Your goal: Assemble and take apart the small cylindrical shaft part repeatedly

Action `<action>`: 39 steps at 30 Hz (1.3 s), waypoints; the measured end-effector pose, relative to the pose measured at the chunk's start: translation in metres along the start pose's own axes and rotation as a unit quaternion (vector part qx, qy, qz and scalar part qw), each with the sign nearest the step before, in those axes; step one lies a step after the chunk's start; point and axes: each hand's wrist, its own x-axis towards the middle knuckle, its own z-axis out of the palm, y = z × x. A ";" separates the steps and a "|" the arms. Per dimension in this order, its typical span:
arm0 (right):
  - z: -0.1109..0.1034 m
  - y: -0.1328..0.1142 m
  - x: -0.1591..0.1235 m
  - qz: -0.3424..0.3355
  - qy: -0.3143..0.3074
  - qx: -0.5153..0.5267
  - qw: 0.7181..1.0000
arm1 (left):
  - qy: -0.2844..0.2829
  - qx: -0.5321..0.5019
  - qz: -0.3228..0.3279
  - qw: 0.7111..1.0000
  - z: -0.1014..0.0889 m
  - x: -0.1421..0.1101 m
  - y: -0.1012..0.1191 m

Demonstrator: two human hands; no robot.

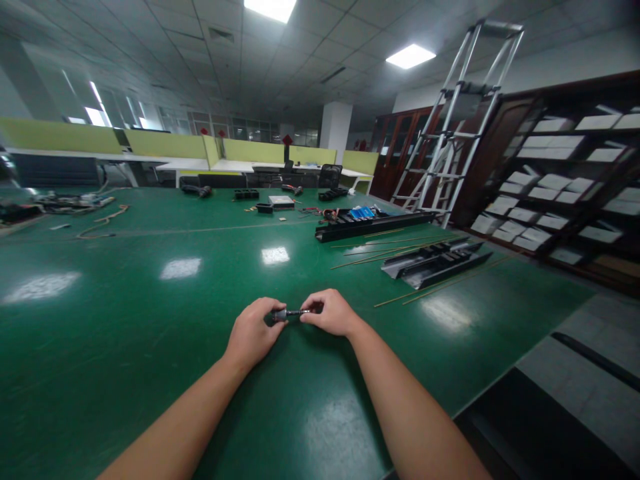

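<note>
Over the green tabletop (210, 333), a small silver-and-black cylindrical piece with a slim dark shaft (293, 313) lies level between my hands. My left hand (254, 330) is closed around its thicker silver end, thumb and fingers pinching it. At the thin, shiny end, my right hand (331, 312) pinches the tip with thumb and fingertips. The shaft shows in the narrow gap between the two hands. Its exact kind is too small to make out, and both ends are partly hidden by my fingers.
To the right lie black metal channels (440, 263) and thin yellowish rods (360, 259). Farther back, a long black channel (370, 227) has blue packets (364, 213) beside it. Cables (75, 200) sit far left; an aluminium ladder (450, 127) stands beyond the table.
</note>
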 end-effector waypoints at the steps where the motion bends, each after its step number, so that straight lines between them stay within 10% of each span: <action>1: 0.000 0.000 0.000 0.000 0.000 -0.001 1.000 | 0.000 0.001 -0.001 1.000 0.000 0.000 0.000; 39: -0.009 0.003 -0.001 0.019 0.007 -0.016 1.000 | 0.015 0.007 -0.022 1.000 -0.004 0.002 0.000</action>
